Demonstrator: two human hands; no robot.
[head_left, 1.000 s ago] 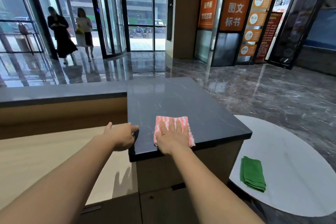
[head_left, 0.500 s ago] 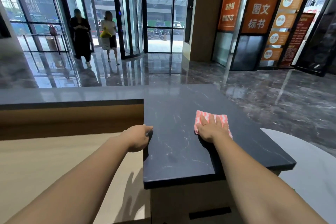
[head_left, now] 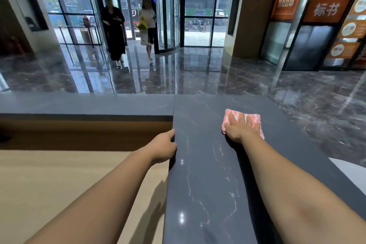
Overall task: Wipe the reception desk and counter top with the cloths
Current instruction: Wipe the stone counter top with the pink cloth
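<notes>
The pink-and-white striped cloth (head_left: 240,115) lies folded on the dark marble counter top (head_left: 208,184), right of centre in the frame and well up the slab. I have the right hand (head_left: 240,129) flat on it, fingers spread and straight, pressing it down. A second ago the cloth sat at the near edge of the slab; half a second ago it was mid-way. So the stroke is running away from me, and I judge the near strip done, with the far end of the slab still to reach.

The left hand (head_left: 163,147) grips the slab's left edge, thumb on top and fingers curled over the side, a brace that has held through the stroke. Lower left is the pale wooden desk surface (head_left: 59,184) — not yet touched by any cloth here. The green cloth seen earlier is out of view; only a sliver of the white round table (head_left: 352,172) shows at the right edge. Two people (head_left: 113,31) stand by the glass doors, upper left.
</notes>
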